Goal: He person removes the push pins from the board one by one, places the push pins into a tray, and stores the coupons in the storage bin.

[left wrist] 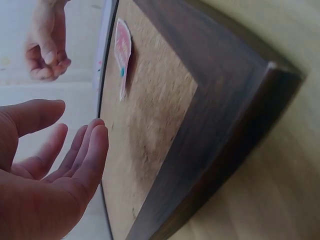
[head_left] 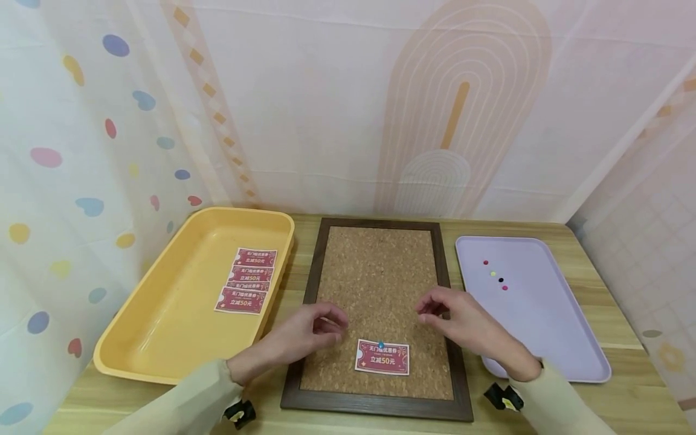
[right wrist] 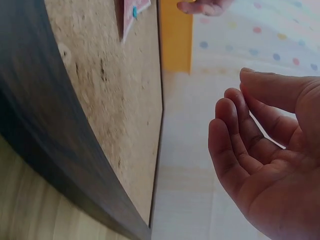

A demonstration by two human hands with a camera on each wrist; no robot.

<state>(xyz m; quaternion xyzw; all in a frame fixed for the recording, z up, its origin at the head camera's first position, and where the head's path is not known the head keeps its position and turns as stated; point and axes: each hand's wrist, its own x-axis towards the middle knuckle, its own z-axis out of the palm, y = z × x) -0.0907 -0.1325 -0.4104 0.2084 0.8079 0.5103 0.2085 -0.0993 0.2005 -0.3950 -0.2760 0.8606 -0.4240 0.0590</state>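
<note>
A framed cork board (head_left: 380, 272) lies on the table between the two hands. Near its lower edge a red-and-white coupon (head_left: 382, 366) is fixed by a blue pushpin (head_left: 380, 345) at its top. My left hand (head_left: 310, 331) hovers over the board's left side, its fingers loosely bent and apart from the thumb in the left wrist view. Over the right side is my right hand (head_left: 459, 317), fingers loosely curved, with thumb and index tips close together. Neither hand holds anything. In the right wrist view, the coupon (right wrist: 131, 15) is partly cut off at the top.
At left stands a yellow tray (head_left: 157, 302) with several overlapping coupons (head_left: 241, 300) along its right side. A lilac tray (head_left: 544, 326) at right carries a few small coloured pushpins (head_left: 493, 274). Patterned curtain (head_left: 326, 109) hangs behind the table.
</note>
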